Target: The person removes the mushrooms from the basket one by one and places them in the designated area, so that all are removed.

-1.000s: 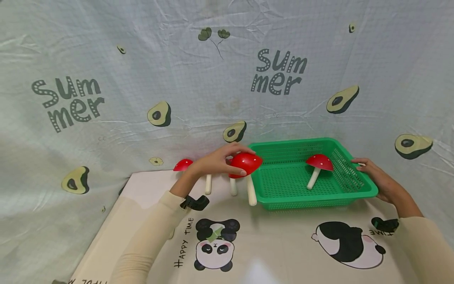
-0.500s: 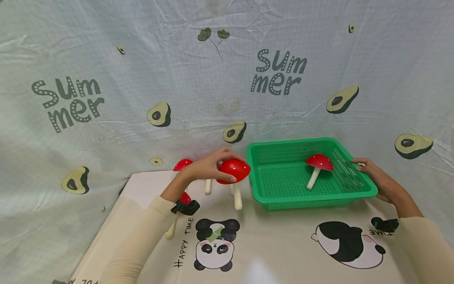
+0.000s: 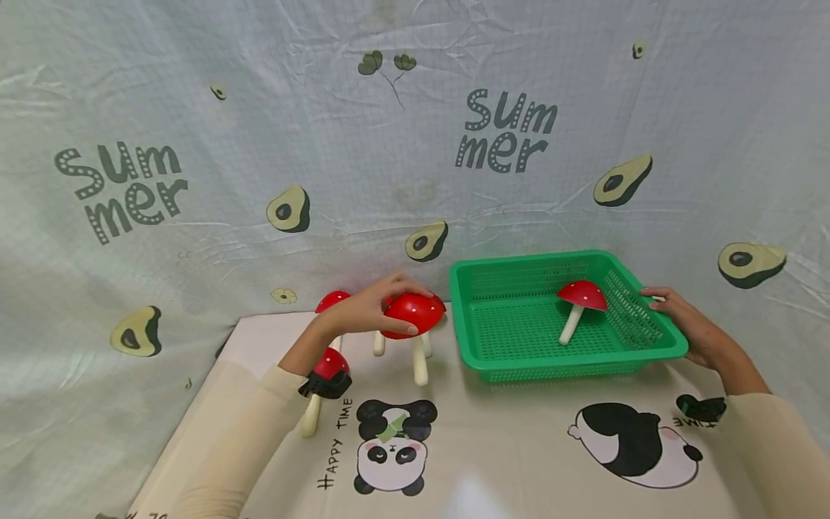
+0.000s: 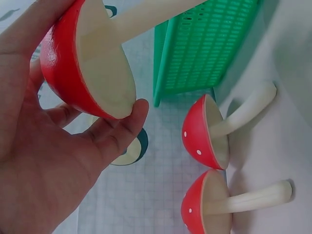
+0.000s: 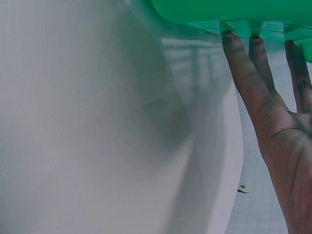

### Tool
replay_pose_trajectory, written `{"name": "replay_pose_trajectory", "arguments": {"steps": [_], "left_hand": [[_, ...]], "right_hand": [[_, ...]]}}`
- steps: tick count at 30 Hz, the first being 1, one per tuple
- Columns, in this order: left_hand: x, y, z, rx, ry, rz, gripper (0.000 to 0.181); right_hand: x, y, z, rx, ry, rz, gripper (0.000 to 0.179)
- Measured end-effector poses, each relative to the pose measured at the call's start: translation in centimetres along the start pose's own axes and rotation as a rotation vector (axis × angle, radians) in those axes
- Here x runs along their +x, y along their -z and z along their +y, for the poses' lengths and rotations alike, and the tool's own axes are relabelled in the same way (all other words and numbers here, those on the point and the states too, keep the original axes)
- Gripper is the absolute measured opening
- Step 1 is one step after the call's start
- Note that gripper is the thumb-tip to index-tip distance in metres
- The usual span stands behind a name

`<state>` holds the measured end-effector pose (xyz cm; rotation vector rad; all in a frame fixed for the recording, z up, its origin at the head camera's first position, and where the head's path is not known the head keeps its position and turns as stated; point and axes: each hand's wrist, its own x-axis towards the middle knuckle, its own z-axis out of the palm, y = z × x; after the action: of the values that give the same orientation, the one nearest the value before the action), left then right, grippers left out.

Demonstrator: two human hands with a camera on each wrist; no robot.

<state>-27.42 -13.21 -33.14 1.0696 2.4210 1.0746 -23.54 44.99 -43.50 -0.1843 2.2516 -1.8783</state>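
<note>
My left hand grips a toy mushroom by its red, white-dotted cap, thumb at the near side and fingers over the far side. In the left wrist view its flat cream underside and pale stem show, pointing away from the palm. The held mushroom hangs left of a green plastic basket. My right hand is at the basket's right side; in the right wrist view its straight fingers touch the basket's wall. Inside the basket, toward the right, another mushroom leans with its cap up.
Several more toy mushrooms stand left of the basket: one at the back left, one near my left wrist strap, others partly behind the held one. A printed cloth wall rises behind the table, whose cover bears pandas.
My left hand has moved left with the mushroom, from the basket's left rim to over the standing mushrooms. A mushroom formerly behind my left forearm now shows. My right hand stays at the basket.
</note>
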Motion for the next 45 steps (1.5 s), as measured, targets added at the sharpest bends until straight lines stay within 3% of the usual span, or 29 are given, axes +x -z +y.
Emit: {"name": "replay_pose_trajectory", "arguments": {"steps": [5,14,19,29,45], "left_hand": [[-0.7,0.1,-0.2,0.024,0.007,0.000,0.055],[-1.9,0.5,-0.8,0.026,0.103,0.006,0.056],[-2.4,0.6,-1.4,0.064,0.099,0.012,0.056],[-3.3,0.8,-2.5,0.091,0.151,0.013,0.056],[-5.0,0.5,-4.3,0.148,0.198,-0.051,0.065]], "right_hand": [[0.1,-0.1,0.2,0.028,0.006,-0.005,0.026],[0.1,-0.1,0.2,0.062,0.014,-0.016,0.026],[0.2,-0.1,0.1,0.098,0.019,-0.028,0.026],[0.1,0.0,-0.2,0.028,0.016,-0.011,0.026],[0.1,0.1,0.0,0.099,0.013,-0.019,0.026]]}}
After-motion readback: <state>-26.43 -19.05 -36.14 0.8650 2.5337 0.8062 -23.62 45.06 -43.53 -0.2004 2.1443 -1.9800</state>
